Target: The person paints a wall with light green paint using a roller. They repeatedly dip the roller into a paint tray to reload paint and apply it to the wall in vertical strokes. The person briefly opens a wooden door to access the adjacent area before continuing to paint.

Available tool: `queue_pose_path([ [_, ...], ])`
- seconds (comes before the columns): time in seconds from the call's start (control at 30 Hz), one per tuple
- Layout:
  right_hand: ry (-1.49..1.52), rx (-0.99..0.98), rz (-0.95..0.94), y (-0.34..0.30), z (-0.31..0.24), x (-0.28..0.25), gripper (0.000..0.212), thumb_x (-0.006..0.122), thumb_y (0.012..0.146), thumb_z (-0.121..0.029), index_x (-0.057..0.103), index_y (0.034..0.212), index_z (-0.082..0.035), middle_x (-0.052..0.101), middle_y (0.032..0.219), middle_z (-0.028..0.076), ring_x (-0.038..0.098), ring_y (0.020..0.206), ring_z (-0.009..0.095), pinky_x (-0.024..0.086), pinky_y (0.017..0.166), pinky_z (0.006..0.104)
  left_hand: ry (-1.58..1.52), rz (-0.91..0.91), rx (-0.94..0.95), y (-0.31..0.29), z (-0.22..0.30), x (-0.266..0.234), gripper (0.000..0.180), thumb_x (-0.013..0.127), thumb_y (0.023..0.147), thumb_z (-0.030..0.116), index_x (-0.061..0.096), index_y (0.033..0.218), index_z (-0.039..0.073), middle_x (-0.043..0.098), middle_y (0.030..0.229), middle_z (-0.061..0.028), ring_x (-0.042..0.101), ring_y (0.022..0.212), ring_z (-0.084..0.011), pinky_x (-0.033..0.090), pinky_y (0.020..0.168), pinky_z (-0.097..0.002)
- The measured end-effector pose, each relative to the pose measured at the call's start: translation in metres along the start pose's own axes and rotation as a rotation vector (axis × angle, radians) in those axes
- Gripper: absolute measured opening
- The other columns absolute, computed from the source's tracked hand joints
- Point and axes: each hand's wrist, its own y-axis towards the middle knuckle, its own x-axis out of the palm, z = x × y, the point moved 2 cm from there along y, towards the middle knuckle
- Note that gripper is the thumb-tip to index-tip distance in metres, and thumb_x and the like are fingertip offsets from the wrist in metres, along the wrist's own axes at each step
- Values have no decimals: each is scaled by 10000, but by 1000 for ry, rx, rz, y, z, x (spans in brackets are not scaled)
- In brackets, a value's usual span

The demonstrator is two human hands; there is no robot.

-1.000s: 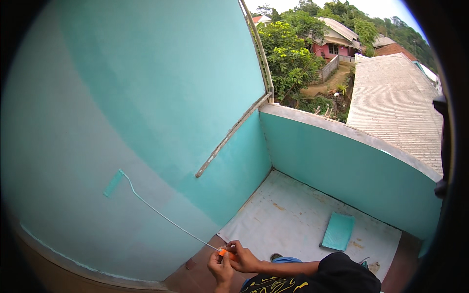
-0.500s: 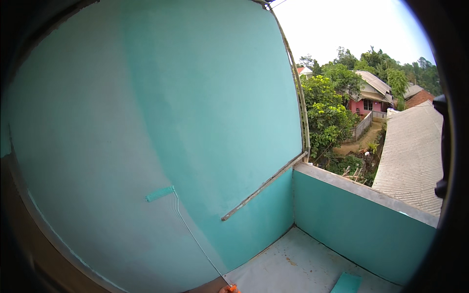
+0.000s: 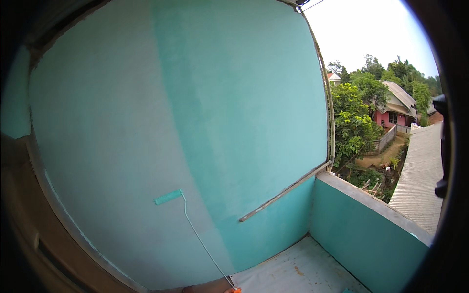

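Note:
A paint roller (image 3: 168,197) with a turquoise-coated sleeve rests against the wall (image 3: 112,122), on its duller, greyish-green part. Its thin bent wire frame slants down and right to an orange handle (image 3: 236,290) at the lower edge. My right hand (image 3: 228,291) barely shows there, closed around that handle; most of it is cut off by the frame. To the roller's right runs a boundary with fresher, brighter turquoise paint (image 3: 244,112). My left hand is out of view.
A narrow ledge (image 3: 283,193) juts from the wall at right. A low turquoise parapet (image 3: 361,224) with a grey top meets the wall in a corner. Pale sheeting (image 3: 298,266) with brown specks covers the floor. Brown woodwork (image 3: 44,234) edges the left; trees (image 3: 354,117) and roofs lie beyond.
The view has turned left, so wall and parapet sit farther right. Against the wall, the roller has shifted slightly left, away from the brighter paint's boundary. The grip on the handle remains.

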Motion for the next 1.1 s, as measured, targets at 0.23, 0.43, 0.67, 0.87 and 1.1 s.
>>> queue_pose_path([
  [0.23,-12,22,-17,-5,-1,6,327,516,1021,-313,569,1130,-9,643,813,54,574,637,117,485,580,274,67,54,-20,-3,-7,-8,245,564,1015,212,596,859,25,589,638,-26,512,499,-96,408,445,-246],
  [0.43,23,-30,-34,2,-5,8,320,488,1028,-299,561,1095,6,627,762,54,579,626,117,483,569,271,122,66,-10,2,5,1,206,578,1004,198,600,897,24,586,660,-18,523,538,-90,423,498,-241],
  [0.67,-72,36,-81,14,-19,9,252,510,1026,-224,527,1107,14,620,799,61,598,697,114,504,665,271,107,-53,-122,16,11,-11,251,618,940,33,557,1148,-91,673,1109,-190,670,1046,-246,525,943,-333],
  [0.87,-4,79,-74,-6,-11,17,327,543,1015,-274,513,1195,-3,643,842,59,614,668,123,518,625,288,43,-40,-234,-4,11,-15,230,577,959,20,553,1159,-92,667,1107,-185,671,1043,-256,532,934,-336],
  [1.1,-38,77,-49,-3,-8,16,352,546,1011,-305,520,1222,-25,666,813,59,621,638,133,513,601,303,65,-44,-279,-1,18,-16,251,558,964,14,531,1175,-118,654,1117,-210,672,1032,-265,539,927,-346],
])
